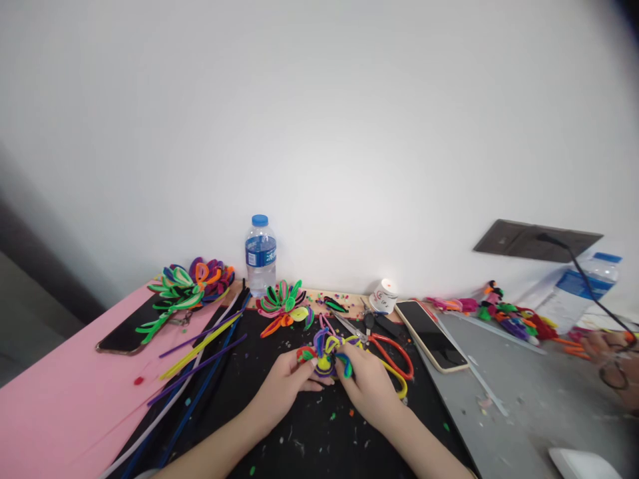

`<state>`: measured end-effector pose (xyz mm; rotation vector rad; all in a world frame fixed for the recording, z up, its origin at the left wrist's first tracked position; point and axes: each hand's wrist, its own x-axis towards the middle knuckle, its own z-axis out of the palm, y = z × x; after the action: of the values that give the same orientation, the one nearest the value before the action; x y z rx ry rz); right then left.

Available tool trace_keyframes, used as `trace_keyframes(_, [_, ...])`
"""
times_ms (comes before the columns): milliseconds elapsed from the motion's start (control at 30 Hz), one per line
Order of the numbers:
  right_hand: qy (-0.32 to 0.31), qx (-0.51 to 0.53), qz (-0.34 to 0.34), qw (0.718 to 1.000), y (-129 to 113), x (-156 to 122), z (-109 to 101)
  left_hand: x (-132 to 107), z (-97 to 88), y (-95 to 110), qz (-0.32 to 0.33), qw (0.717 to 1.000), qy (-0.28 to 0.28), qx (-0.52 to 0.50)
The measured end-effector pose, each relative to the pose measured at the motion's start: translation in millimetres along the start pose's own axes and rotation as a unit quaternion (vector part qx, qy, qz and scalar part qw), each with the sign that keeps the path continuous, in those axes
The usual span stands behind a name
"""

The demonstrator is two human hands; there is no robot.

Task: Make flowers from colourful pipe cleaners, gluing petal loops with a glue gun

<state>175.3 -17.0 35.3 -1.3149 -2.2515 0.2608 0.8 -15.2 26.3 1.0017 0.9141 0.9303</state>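
Note:
Between my two hands is a pipe-cleaner flower with a yellow middle and looped petals in purple, yellow, red, green and blue. My left hand pinches its left side by a red and green petal. On the other side, my right hand has its fingers closed on the flower near a blue-green petal. Scissors with a red and a yellow handle lie just beyond my right hand, partly hidden by it. Another pipe-cleaner flower, green, pink and orange, lies behind, against the wall side.
Loose pipe cleaners lie at the left beside a dark phone and more fuzzy flowers. A water bottle and a white spool stand by the wall. A phone lies right. A co-worker's hand shows far right.

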Motion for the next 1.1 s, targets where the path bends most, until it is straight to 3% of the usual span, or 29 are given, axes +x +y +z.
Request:
trace_keyframes(467, [-0.024, 0.038, 0.017, 0.999, 2, 0, 1, -2, 3.0, 8, 0.005, 1.000, 0.000, 0.014])
trace_keyframes(667, [-0.025, 0.039, 0.034, 0.998, -2, 1, -1, -1, -1.2, 1, -0.015, 1.000, 0.007, -0.016])
trace_keyframes(867, [-0.044, 0.047, 0.063, 0.996, -2, 3, -9, 2, -4.8, -2, -0.027, 0.997, 0.057, -0.048])
trace_keyframes(967, [-0.013, 0.084, 0.067, 0.994, 1, 4, -18, 2, -4.3, 2, -0.030, 0.994, 0.076, -0.069])
trace_keyframes(1100, [0.077, 0.158, 0.044, 0.983, -10, 3, -39, 2, -3.3, 5, -0.036, 0.992, 0.076, -0.091])
